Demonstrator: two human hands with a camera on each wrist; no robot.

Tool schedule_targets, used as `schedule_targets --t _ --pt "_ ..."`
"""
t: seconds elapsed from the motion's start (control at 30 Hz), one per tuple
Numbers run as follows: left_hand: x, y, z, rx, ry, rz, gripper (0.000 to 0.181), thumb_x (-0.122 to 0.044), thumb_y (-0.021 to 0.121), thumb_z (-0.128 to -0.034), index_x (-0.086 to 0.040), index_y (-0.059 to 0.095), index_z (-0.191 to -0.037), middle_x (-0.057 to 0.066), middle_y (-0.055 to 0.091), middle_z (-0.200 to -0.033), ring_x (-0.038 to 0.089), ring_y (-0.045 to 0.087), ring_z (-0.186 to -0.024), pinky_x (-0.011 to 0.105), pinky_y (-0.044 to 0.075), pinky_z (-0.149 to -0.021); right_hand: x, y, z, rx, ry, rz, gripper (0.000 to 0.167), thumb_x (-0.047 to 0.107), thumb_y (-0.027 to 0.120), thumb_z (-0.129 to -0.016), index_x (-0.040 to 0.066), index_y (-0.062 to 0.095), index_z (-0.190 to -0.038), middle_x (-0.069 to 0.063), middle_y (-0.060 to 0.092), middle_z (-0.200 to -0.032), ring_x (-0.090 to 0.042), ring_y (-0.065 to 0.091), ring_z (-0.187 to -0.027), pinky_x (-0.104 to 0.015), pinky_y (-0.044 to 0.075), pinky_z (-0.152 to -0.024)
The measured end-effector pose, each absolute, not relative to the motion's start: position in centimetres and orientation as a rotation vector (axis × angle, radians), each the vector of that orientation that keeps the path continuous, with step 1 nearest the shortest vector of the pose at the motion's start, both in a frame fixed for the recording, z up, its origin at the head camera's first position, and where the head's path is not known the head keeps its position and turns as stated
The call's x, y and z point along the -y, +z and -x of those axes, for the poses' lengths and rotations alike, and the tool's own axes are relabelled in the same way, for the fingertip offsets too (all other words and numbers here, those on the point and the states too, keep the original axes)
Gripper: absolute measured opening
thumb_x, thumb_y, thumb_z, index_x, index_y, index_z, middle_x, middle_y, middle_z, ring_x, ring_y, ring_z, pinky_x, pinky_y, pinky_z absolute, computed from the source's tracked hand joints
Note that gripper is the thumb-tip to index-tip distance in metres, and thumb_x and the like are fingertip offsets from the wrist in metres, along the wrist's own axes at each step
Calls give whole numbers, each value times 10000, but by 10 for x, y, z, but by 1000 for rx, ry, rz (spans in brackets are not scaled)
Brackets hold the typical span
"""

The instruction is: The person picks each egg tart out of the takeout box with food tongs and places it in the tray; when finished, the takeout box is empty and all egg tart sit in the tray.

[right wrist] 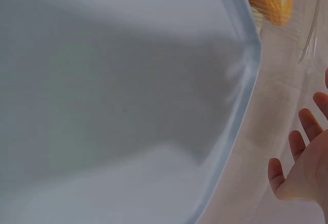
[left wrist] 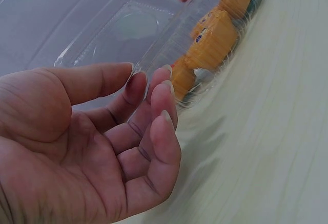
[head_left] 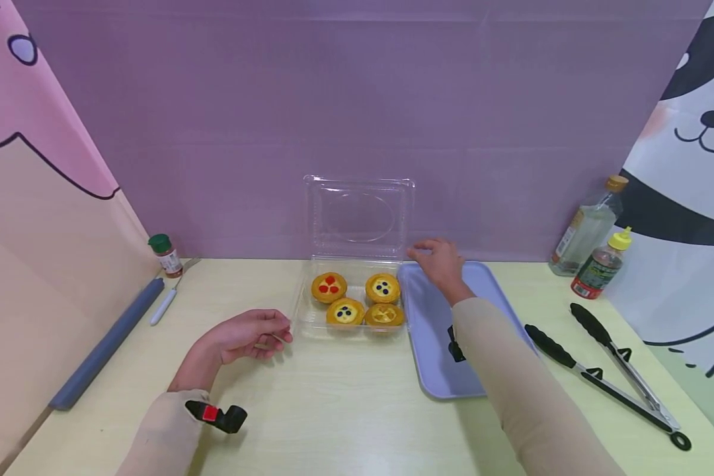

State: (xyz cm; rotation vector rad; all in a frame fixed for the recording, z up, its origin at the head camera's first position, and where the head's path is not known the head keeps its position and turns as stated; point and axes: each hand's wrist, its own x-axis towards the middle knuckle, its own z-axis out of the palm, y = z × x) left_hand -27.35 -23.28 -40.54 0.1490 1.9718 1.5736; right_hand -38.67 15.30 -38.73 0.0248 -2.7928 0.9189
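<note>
Nearest the wearer, on the pale worktop (head_left: pixel 333 410), the beige left sleeve (head_left: pixel 166 436) leads to the left hand (head_left: pixel 251 337), just beside the front left corner of the box (head_left: pixel 357 277); its grip is slack, fingers loosely bent round nothing. Right of the box lies the tray (head_left: pixel 428 344), partly under the right sleeve (head_left: pixel 512 377), and farther right rest the tongs (head_left: pixel 625 400), arms spread. On the left lie a blue roll (head_left: pixel 110 344) and a white-handled tool (head_left: pixel 163 306). The box, clear and mid-worktop, holds four tarts: in front, one blue-dotted (head_left: pixel 344 311) and one yellow-topped (head_left: pixel 384 315); behind, one red-topped (head_left: pixel 329 287) and another blue-dotted. Over the tray's far end is the right hand (head_left: pixel 442 264), grip empty and fingers apart, near the lid's lower right corner; whether it touches cannot be told. Farther back stand a jar (head_left: pixel 166 256) at left, and at right a small bottle (head_left: pixel 597 268) before a larger one (head_left: pixel 587 231). The lid (head_left: pixel 359 218) rises upright from the box's rear edge, before a purple backdrop (head_left: pixel 244 119).
</note>
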Motion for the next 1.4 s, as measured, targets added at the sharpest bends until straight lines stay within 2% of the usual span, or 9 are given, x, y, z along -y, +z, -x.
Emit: schedule_targets --t 0.2,0.53,0.73,0.97,1.2,1.4 --pt "233 -403 273 -1973 1577 -148 276 -295 563 -1030 -31 553 -1107 14 666 -976 125 624 -808 256 533 -706 -147 -385 392 2788 955 -5 358 412 631 -972 153 733 -1196 -109 617 -1370 -369 475 -1346 -662 270 -1091" --pt "228 -402 273 -1990 1581 -150 233 -298 582 -1020 -72 559 -1070 15 661 -970 140 622 -814 255 524 -697 -143 -378 396 2761 1039 69 298 367 656 -970 136 749 -1135 -76 713 -1221 -326 559 -1250 -661 239 -1110" --pt "224 -403 275 -2010 1596 -94 231 -260 564 -1030 -41 551 -1102 9 667 -952 129 621 -792 250 520 -689 -142 -377 399 2747 1030 100 295 372 662 -967 133 752 -1114 -70 714 -1183 -316 564 -1211 -660 226 -1119" --pt "224 -405 274 -2005 1601 -73 168 -253 562 -1030 -87 565 -1058 10 665 -949 119 617 -781 242 525 -682 -137 -373 401 2793 958 102 294 383 642 -974 156 750 -1127 -52 736 -1129 -287 602 -1124 -561 354 -1046" --pt "229 -404 273 -2009 1585 -84 294 -272 565 -1028 -5 536 -1149 12 669 -964 126 626 -804 246 528 -696 -136 -370 402 2825 987 73 304 392 633 -978 164 741 -1147 -48 731 -1166 -292 583 -1182 -571 320 -1060" --pt "230 -403 272 -2015 1564 -101 326 -292 559 -1030 6 539 -1162 11 672 -959 134 629 -822 253 528 -707 -149 -370 391 2822 1051 -16 401 399 621 -980 127 690 -1266 -92 679 -1295 -317 604 -1193 -520 445 -1023"
